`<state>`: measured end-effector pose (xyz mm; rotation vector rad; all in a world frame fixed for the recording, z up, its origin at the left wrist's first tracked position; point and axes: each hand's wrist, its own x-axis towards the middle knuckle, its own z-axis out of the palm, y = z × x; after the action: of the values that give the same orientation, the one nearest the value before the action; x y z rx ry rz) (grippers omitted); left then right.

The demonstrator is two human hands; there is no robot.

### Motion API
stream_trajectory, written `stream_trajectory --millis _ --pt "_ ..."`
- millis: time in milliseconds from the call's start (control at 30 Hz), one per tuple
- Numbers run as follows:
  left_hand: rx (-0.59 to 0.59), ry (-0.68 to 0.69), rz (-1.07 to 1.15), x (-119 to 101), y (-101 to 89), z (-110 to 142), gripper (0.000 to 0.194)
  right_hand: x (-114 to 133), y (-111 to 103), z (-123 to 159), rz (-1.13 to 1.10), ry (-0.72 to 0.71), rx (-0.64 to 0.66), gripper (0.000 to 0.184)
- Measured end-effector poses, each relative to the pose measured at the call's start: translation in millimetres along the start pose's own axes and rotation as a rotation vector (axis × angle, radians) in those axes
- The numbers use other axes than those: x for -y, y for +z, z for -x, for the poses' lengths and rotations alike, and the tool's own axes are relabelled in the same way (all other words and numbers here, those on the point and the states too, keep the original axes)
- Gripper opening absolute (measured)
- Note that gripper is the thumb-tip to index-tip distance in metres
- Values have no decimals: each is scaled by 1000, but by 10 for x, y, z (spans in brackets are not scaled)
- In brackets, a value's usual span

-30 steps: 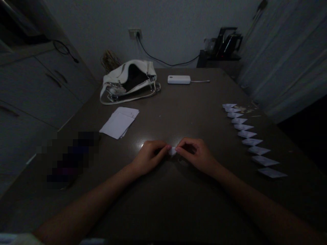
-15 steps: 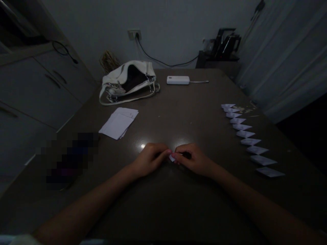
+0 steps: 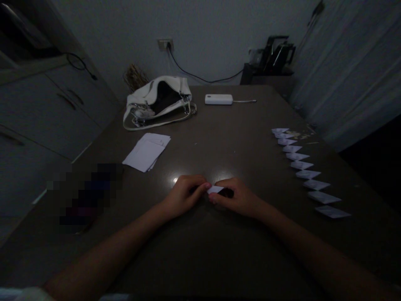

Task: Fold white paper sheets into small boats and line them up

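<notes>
Between my hands, low over the middle of the dark table, is a small folded piece of white paper [image 3: 215, 190]. My left hand [image 3: 187, 194] pinches its left end between thumb and forefinger. My right hand [image 3: 237, 196] has its thumb and fingers closed about the paper's right side, partly hiding it. To the right, several folded paper pieces [image 3: 303, 165] with pointed ends lie in a slanting row. A stack of white paper sheets [image 3: 144, 154] lies left of my hands, farther back.
A white handbag [image 3: 159, 100] stands open at the back left of the table [image 3: 200, 251]. Near the back edge lies a white power bank [image 3: 218, 99] with a short cable. A blurred-out dark object [image 3: 90, 196] is at the left. A black kettle [image 3: 282, 58] stands beyond the table.
My right thumb and fingers have shifted on the folded paper, moving slightly toward me, and more of the paper's flat face shows. My left hand keeps its pinch. The row and stack have not moved.
</notes>
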<state>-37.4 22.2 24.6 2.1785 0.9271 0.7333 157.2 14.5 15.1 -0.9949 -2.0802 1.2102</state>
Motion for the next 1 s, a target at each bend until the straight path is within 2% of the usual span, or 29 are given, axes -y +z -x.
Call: stream_trajectory --millis 200,400,500,667,767,1000 --pt "11 -18 -1 -11 1 -8 29 -10 5 -9 -50 -13 -68 21" --pt "20 -30 20 1 -11 -5 32 14 -42 -30 -207 6 -117 30" --pt "75 -27 55 -5 -11 -7 32 28 -62 -24 -246 6 -64 29" --pt "107 -21 87 -29 -7 -12 34 55 -60 -2 -135 -16 160 26" --pt "106 -31 117 -45 -17 -10 33 65 -44 1 -73 -35 157 25" --pt "78 -87 154 -49 -47 -8 37 37 -48 -11 -208 -3 61 26"
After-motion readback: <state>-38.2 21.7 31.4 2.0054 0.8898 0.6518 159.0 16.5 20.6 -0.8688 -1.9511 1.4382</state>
